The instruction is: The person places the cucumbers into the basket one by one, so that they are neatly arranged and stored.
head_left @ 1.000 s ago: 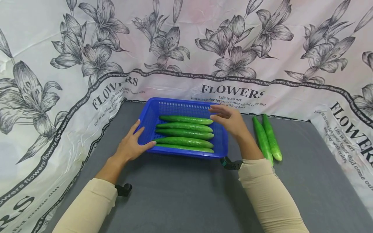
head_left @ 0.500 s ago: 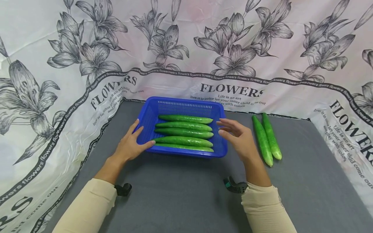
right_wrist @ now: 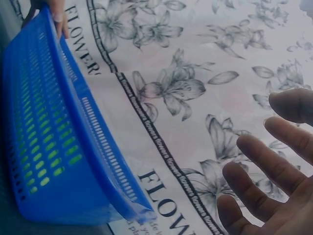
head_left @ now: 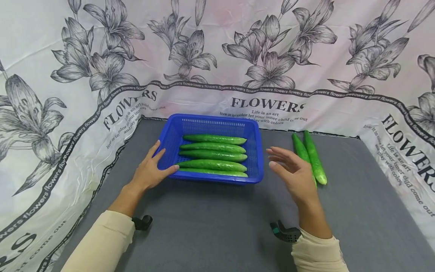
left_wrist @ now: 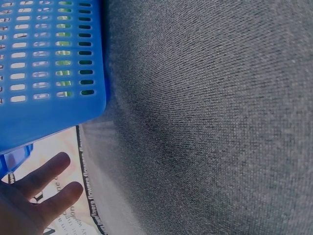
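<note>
Several long green cucumbers (head_left: 212, 155) lie side by side, lengthwise, in a blue perforated plastic basket (head_left: 217, 180). My left hand (head_left: 149, 170) rests at the basket's front left corner, thumb over the rim and the other fingers spread along the left side. In the left wrist view, two of its fingers (left_wrist: 51, 174) stretch out straight beside the basket. My right hand (head_left: 293, 172) hovers to the right of the basket, holding nothing, with its fingers loosely bent. The right wrist view shows those fingers (right_wrist: 261, 169) spread apart, away from the basket wall.
Two more cucumbers (head_left: 315, 160) lie together on the grey cloth-covered table (head_left: 217, 226), right of the basket; my right hand partly hides one. A white curtain with printed flowers (head_left: 190, 56) encloses the table's back and sides.
My right hand has moved from over the basket's right end out to its right and nearer to me. My left hand has stayed at the corner; the cucumbers lie as before.
</note>
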`<state>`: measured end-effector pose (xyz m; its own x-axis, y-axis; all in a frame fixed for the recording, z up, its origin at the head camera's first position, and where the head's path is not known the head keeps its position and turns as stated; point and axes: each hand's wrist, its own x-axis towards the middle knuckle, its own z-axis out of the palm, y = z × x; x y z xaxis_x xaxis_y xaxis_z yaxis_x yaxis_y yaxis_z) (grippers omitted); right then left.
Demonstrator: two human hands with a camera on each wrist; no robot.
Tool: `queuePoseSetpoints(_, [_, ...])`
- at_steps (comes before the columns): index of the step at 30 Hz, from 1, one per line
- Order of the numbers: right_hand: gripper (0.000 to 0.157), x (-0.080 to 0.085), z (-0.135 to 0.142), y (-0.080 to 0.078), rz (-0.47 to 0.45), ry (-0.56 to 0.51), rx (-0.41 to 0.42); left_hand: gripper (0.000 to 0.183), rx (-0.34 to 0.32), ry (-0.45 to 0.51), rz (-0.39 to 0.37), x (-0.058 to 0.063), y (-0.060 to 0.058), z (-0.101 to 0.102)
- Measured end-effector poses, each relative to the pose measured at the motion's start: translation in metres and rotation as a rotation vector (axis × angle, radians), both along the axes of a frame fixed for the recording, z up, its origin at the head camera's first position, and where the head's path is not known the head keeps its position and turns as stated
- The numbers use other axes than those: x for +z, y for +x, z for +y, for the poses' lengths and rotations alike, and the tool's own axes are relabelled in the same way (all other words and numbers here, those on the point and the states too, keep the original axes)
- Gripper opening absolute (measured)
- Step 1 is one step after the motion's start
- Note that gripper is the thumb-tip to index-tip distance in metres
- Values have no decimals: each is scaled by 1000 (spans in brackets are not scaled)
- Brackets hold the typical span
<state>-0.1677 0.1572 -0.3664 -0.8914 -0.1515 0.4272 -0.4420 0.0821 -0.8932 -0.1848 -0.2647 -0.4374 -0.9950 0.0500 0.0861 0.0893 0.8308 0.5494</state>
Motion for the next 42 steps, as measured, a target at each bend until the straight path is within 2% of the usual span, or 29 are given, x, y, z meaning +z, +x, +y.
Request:
queuePoseSetpoints(12, [38,5,31,10,72,-80,-37,94,3,5,3,0,3,-2])
queuePoseSetpoints(20, [37,5,49,10,22,-41,-190,96,5,-1,-7,1,3,-2])
queuePoseSetpoints(24, [36,2,56,10,-17,-64,-257,96,6,5,-4,1,2,-1])
queuePoseSetpoints(30, [35,-7,71,5,-17,-117,-331,97,3,10,-8,1,2,-1])
queuePoseSetpoints(42, [36,-26,99,-8,-75,38,-506,95,-13,18,7,3,2,1])
